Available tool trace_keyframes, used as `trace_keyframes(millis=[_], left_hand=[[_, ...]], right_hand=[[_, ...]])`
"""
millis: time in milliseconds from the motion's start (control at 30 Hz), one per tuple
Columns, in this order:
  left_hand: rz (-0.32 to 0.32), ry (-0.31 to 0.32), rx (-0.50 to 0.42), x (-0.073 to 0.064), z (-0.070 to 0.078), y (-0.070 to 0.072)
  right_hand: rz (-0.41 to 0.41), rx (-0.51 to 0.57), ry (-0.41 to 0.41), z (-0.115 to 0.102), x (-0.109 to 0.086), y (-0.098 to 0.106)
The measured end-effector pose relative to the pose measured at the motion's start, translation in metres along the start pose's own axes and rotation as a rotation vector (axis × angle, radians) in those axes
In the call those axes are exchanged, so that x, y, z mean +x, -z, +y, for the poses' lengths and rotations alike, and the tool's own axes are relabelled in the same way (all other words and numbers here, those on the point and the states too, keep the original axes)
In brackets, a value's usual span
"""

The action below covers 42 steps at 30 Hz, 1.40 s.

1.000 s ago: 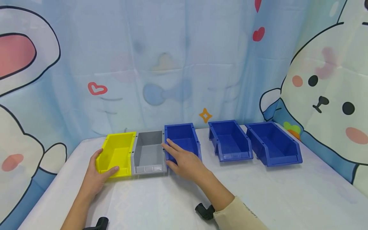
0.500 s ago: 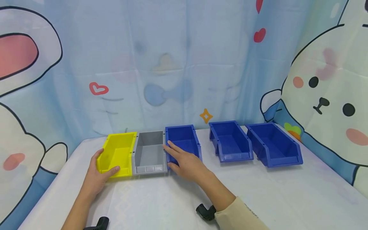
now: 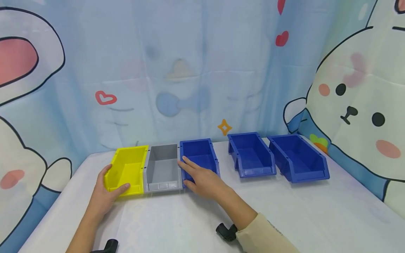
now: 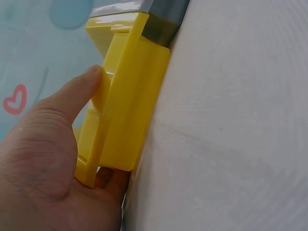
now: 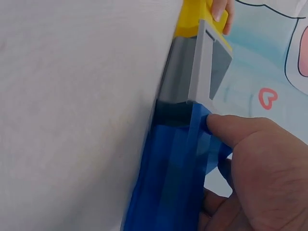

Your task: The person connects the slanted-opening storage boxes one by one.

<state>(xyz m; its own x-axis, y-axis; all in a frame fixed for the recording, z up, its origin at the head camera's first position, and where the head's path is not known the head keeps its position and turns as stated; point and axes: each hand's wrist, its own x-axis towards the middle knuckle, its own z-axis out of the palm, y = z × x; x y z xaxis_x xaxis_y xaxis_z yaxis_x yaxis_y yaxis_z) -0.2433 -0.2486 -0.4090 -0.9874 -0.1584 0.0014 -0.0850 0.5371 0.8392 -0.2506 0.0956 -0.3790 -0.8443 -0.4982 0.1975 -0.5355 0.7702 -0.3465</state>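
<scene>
A yellow bin [image 3: 128,170], a grey bin [image 3: 163,168] and a blue bin [image 3: 200,151] stand side by side in a row. My left hand [image 3: 105,191] grips the yellow bin at its front left corner; in the left wrist view the thumb [image 4: 79,91] lies over the front lip, with fingers partly hidden at the side. My right hand [image 3: 205,181] holds the blue bin beside the grey one. Its fingers reach across the left wall near the grey rim, and the thumb [image 5: 231,126] rests on the front lip in the right wrist view.
Two more blue bins, one nearer the middle [image 3: 254,156] and one farther right [image 3: 299,158], stand apart on the white-covered table [image 3: 177,225]. A printed curtain [image 3: 177,70] hangs behind. Black wrist-worn pieces show at the right wrist [image 3: 226,232] and left wrist [image 3: 109,246].
The blue bin under my right hand has shifted slightly toward me, its back edge now lower beside the grey bin. Both hands keep almost the same places; the head view sways slightly.
</scene>
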Motion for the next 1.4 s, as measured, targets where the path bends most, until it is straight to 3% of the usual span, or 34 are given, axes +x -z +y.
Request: trace_keyframes(millis=[233, 733, 1033, 1233, 1400], left_hand=[[-0.007, 0.019, 0.0, -0.001, 0.0, 0.002], [-0.002, -0.007, -0.005, 0.001, -0.001, 0.001], [-0.015, 0.006, -0.009, 0.001, 0.001, 0.002], [-0.019, -0.001, -0.007, 0.001, 0.003, 0.002], [-0.019, 0.005, -0.005, 0.001, 0.003, 0.002]], right_hand=[[-0.031, 0.015, -0.006, 0.0, 0.0, -0.001], [-0.059, -0.009, -0.019, 0.002, 0.0, -0.002], [-0.082, 0.064, -0.03, 0.003, -0.006, -0.001], [-0.048, 0.14, -0.061, 0.003, -0.01, -0.002], [0.052, 0.259, -0.019, 0.005, -0.012, -0.002]])
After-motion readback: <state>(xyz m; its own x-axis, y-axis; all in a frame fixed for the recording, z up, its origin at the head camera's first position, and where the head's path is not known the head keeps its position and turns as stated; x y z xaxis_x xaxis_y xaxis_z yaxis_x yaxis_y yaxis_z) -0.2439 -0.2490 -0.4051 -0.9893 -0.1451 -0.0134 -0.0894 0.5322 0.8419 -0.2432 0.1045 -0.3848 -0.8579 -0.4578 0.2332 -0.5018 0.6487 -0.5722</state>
